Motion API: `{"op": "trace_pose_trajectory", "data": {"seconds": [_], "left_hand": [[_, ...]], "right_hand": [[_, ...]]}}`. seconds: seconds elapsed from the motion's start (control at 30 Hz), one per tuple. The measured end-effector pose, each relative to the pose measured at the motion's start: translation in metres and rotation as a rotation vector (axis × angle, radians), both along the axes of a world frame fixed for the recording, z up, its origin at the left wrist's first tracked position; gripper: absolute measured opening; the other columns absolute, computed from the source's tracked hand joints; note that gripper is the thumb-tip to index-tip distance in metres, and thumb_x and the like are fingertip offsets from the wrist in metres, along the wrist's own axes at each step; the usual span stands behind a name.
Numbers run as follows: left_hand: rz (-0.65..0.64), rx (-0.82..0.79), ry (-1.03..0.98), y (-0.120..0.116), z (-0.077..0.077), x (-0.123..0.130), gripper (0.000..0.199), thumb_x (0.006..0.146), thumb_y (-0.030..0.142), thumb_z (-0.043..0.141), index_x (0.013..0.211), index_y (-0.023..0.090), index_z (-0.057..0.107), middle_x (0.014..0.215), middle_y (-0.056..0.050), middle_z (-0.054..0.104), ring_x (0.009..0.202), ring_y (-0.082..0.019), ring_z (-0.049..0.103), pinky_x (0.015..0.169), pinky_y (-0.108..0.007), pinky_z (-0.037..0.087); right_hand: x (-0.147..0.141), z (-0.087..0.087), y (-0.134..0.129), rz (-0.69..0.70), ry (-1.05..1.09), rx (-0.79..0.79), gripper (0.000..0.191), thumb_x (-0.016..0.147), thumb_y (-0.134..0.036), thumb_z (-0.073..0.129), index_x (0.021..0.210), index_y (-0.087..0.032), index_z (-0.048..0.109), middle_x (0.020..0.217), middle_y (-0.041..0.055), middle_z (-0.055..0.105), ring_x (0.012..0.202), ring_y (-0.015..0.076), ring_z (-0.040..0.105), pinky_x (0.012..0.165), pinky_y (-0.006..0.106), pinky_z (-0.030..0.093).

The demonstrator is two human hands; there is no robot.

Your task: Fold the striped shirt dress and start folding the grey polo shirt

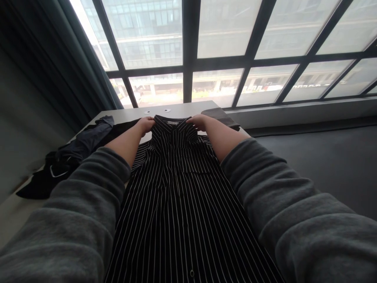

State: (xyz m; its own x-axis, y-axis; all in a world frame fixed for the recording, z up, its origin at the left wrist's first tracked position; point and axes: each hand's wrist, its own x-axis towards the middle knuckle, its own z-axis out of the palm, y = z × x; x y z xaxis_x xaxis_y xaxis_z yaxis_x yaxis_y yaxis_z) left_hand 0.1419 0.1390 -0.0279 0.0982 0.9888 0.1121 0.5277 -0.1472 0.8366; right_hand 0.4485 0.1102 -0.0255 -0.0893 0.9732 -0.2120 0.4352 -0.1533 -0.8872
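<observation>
Long black shirt with thin white stripes (179, 188) lies flat, front up, along the pale table (176, 108). Left hand (146, 124) and right hand (198, 121) each grip its collar (173, 127). Advise even tension, collar points level, placket centred.

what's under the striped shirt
The striped shirt lies spread on a pale table, bare only at the far edge. Both hands, left hand and right hand, grip its collar. Anything beneath the cloth is hidden.
</observation>
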Motion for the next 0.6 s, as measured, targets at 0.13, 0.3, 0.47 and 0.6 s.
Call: {"op": "trace_pose_trajectory", "data": {"seconds": [0.13, 0.3, 0.47, 0.6], "left_hand": [[0.139, 0.007, 0.129, 0.001, -0.008, 0.01, 0.033, 0.079, 0.038, 0.079, 0.103, 0.021, 0.063, 0.103, -0.013, 0.075, 0.107, -0.034, 0.07, 0.094, -0.047, 0.055], [0.348, -0.037, 0.371, -0.002, -0.024, 0.027, 0.066, 0.076, 0.051, 0.08, 0.128, 0.019, 0.056, 0.143, -0.027, 0.058, 0.143, -0.048, 0.044, 0.111, -0.062, 0.039], [0.329, -0.003, 0.58, -0.025, -0.055, 0.032, 0.067, 0.088, 0.059, 0.065, 0.14, 0.018, 0.054, 0.149, -0.03, 0.05, 0.141, -0.051, 0.043, 0.11, -0.069, 0.034], [0.195, 0.004, 0.735, -0.046, -0.066, 0.021, 0.059, 0.095, 0.064, 0.052, 0.137, 0.024, 0.061, 0.142, -0.024, 0.061, 0.131, -0.047, 0.055, 0.107, -0.067, 0.039]], "right_hand": [[-0.006, -0.008, 0.007, -0.131, -0.21, 0.254, 0.028, 0.093, -0.025, 0.075, 0.118, -0.014, 0.068, 0.125, 0.018, 0.071, 0.126, 0.0339, 0.061, 0.108, 0.046, 0.05], [-0.027, -0.032, -0.002, -0.173, -0.566, 0.595, 0.052, 0.099, -0.034, 0.064, 0.147, -0.019, 0.05, 0.161, 0.0214, 0.041, 0.146, 0.0425, 0.037, 0.117, 0.071, 0.029], [-0.035, -0.07, -0.026, 0.043, -0.758, 0.58, 0.037, 0.104, -0.038, 0.051, 0.13, -0.018, 0.067, 0.15, 0.0227, 0.052, 0.142, 0.0443, 0.04, 0.118, 0.073, 0.023], [-0.016, -0.091, -0.039, 0.147, -0.818, 0.427, 0.048, 0.105, -0.049, 0.048, 0.143, -0.023, 0.062, 0.157, 0.0179, 0.051, 0.145, 0.0408, 0.041, 0.12, 0.073, 0.022]]}}
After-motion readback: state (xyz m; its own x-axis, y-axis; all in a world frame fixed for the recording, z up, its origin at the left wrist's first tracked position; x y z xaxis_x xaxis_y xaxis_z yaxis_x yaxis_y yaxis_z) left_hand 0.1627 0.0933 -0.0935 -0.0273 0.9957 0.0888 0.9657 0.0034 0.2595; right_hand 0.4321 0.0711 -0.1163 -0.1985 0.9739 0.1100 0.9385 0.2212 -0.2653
